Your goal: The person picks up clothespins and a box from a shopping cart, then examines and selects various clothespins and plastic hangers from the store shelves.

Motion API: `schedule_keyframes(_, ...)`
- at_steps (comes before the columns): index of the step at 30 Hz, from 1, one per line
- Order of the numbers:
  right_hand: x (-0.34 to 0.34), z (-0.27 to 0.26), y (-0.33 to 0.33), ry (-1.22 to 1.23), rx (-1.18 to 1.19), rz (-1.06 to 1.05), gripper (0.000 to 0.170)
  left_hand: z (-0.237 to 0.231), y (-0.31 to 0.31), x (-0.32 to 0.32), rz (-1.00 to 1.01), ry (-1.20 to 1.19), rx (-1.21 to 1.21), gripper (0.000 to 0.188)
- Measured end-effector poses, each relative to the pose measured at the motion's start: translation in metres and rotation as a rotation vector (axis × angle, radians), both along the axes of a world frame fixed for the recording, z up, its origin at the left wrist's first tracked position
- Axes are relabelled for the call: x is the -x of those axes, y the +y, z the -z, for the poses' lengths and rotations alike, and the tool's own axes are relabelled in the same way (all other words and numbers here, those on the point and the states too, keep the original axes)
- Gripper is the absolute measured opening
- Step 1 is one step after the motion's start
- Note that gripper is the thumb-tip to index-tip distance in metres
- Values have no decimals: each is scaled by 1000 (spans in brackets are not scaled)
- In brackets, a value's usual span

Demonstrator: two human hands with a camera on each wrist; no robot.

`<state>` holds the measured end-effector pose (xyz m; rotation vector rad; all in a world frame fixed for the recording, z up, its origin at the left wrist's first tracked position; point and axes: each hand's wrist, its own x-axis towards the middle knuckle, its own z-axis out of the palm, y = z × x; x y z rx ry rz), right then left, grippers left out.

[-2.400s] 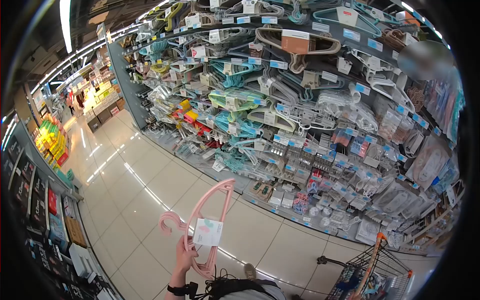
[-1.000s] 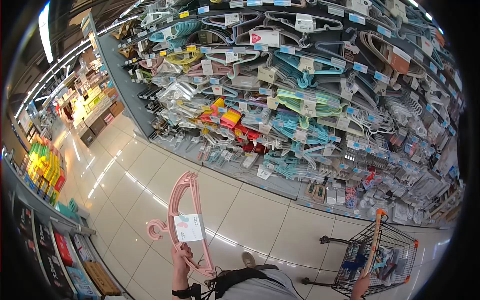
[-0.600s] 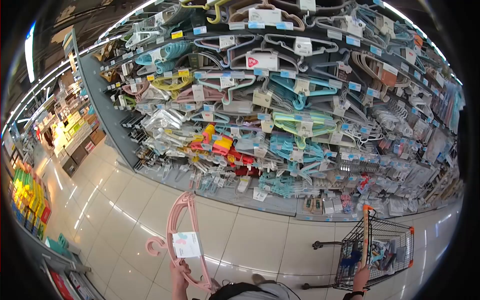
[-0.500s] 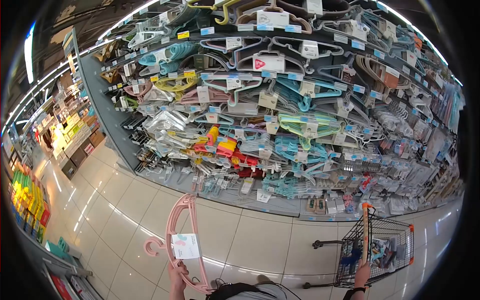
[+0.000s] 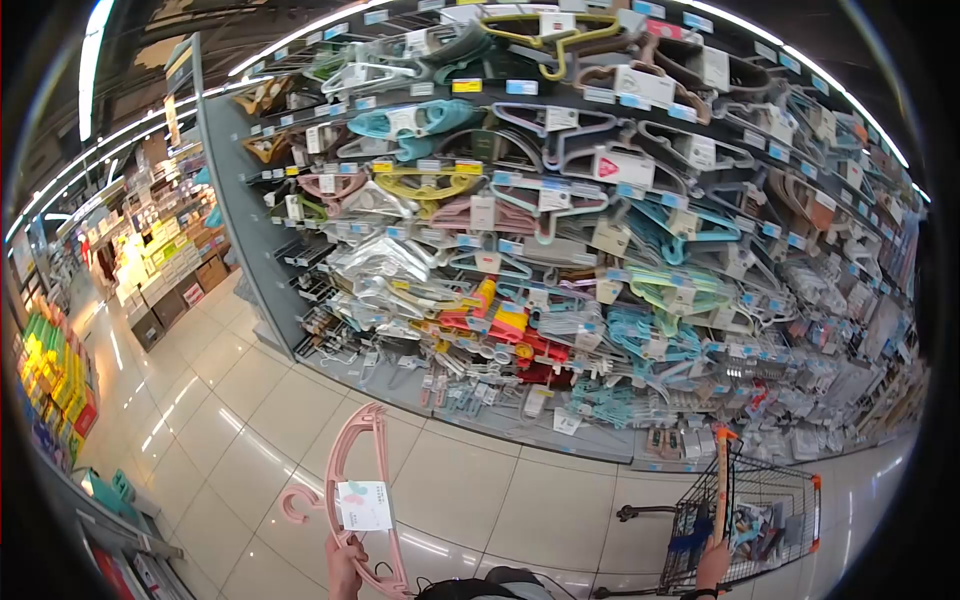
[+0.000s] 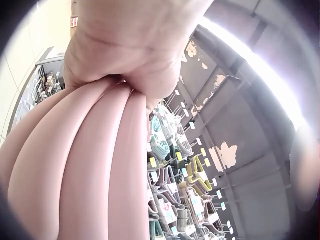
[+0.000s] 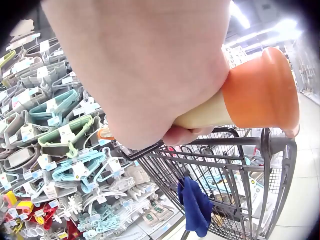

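My left hand [image 5: 345, 568] grips a bundle of pink clothes hangers [image 5: 336, 470] near its lower end. The bundle stands on end, hooks to the left, with a white card [image 5: 366, 506] wrapped round the middle. In the left wrist view the hand [image 6: 130, 45] closes over several stacked pink bars [image 6: 90, 165]; its fingertips are mostly hidden. My right hand [image 5: 713, 565] holds the handle [image 5: 721, 490] of a black wire shopping cart [image 5: 790, 482]. The right wrist view shows this hand [image 7: 145, 75] wrapped round the pale bar beside its orange end cap [image 7: 262, 90].
A tall shelf wall of hangers [image 5: 560, 220] in many colours runs along the far side. Various goods lie in the cart, and a dark blue cloth [image 7: 195, 207] hangs on it. Another shelf [image 5: 130, 545] borders the near left. Tiled floor [image 5: 450, 475] lies between.
The head view has turned, so the shelf wall sits differently in it. The hangers have shifted left and lower in view, still in my left hand. My right hand now shows clearly on the cart handle.
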<state>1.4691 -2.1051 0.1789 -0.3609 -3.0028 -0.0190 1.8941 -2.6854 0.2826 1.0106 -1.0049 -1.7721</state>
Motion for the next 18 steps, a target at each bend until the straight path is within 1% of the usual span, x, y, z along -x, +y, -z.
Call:
schedule_keyframes(1, -1, 2, -11, 12, -5, -7, 53, 3, -9, -2, -2, 10, 9, 38)
schedule_keyframes(2, -5, 5, -24, 82, 11, 22, 50, 7, -19, -4, -16, 14, 7, 38)
schedule_keyframes(3, -17, -14, -44, 85, 9, 9, 50, 11, -30, -5, -9, 22, -8, 37)
schedule_keyframes(5, -45, -72, -84, -143, 238, -81, 54, 14, -46, -7, -15, 29, -31, 37)
schedule_keyframes(6, -49, -80, -100, -135, 269, -53, 52, 10, -55, -4, -5, 9, -31, 35)
schedule_keyframes(7, -47, -78, -108, -136, 263, -67, 52, 8, -64, -1, 4, -10, -30, 33)
schedule_keyframes(9, -47, -56, -111, -72, 195, -111, 45, 9, -82, 2, -21, -5, -44, 33)
schedule_keyframes(10, -46, -40, -111, 23, 148, -141, 39, 8, -92, 3, -47, 33, -84, 35)
schedule_keyframes(11, -43, -32, -111, 15, 140, -151, 39, 10, -101, 4, -70, 72, -121, 36)
schedule_keyframes(13, -37, -19, -120, -42, 144, -78, 36, 16, -125, 3, -56, 55, -113, 38)
schedule_keyframes(14, -39, -11, -123, 108, 88, -135, 36, 18, -138, 4, -41, 27, -99, 35)
schedule_keyframes(15, -37, -10, -128, 97, 82, -142, 36, 15, -149, 6, -27, -2, -85, 32)
schedule_keyframes(17, -32, -8, -142, 43, 90, -76, 39, 5, -173, 17, -44, -28, -83, 31)
schedule_keyframes(18, -39, -28, -162, 27, 87, -78, 39, -1, -184, 21, -53, -44, -79, 31)
